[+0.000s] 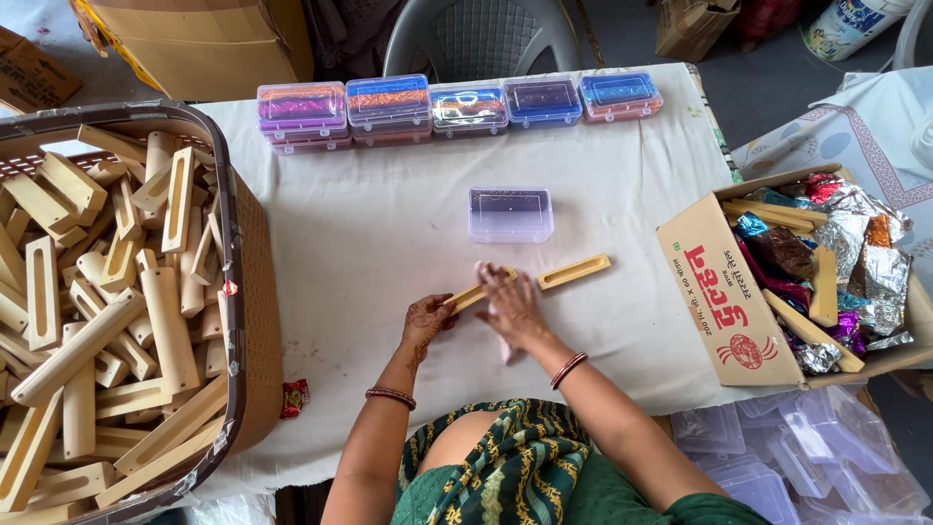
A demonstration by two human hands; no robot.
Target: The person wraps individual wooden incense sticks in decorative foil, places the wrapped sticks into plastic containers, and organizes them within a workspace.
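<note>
My left hand [428, 319] grips the near end of a pale wooden stick [470, 295] lying on the white tablecloth [389, 224]. My right hand [510, 306] rests over the same stick, pressing a pale pink cloth [507, 345] against it. A second wooden piece with a long slot [573, 272] lies just to the right, apart from my hands. A small clear plastic box with a purple tint [510, 214] sits just beyond my hands.
A large brown basket [248, 292] full of slotted wooden pieces stands at left. A cardboard box [724, 301] with shiny foil wrappers and sticks is at right. Several coloured plastic boxes [457, 105] line the far edge. Empty clear cases [797, 457] lie lower right.
</note>
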